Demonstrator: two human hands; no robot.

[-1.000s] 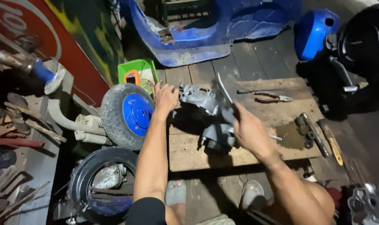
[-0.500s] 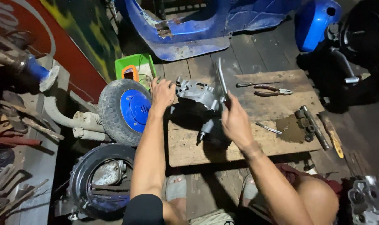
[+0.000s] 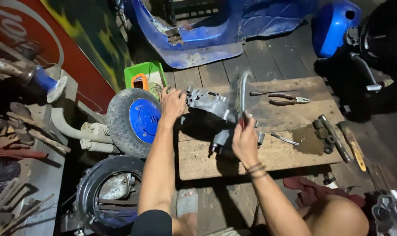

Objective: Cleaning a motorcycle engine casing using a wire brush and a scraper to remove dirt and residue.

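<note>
The left hand braces the grey engine casing; the right hand grips a blurred tool against it, work apparently midway.

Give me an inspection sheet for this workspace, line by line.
Surface: wooden board lying on dark floor planks, with a dark stain near its right end.
Job's things: grey engine casing on the board; a thin curved metal part stands above it.
Clutter: pliers, screwdriver, dark metal tools at the board's right end.
Hands: left hand rests on the casing's left edge; right hand grips the base of the curved part.
Cables: nothing seen.
Surroundings: small wheel with blue hub, tyre, green tray, blue scooter body.
</note>
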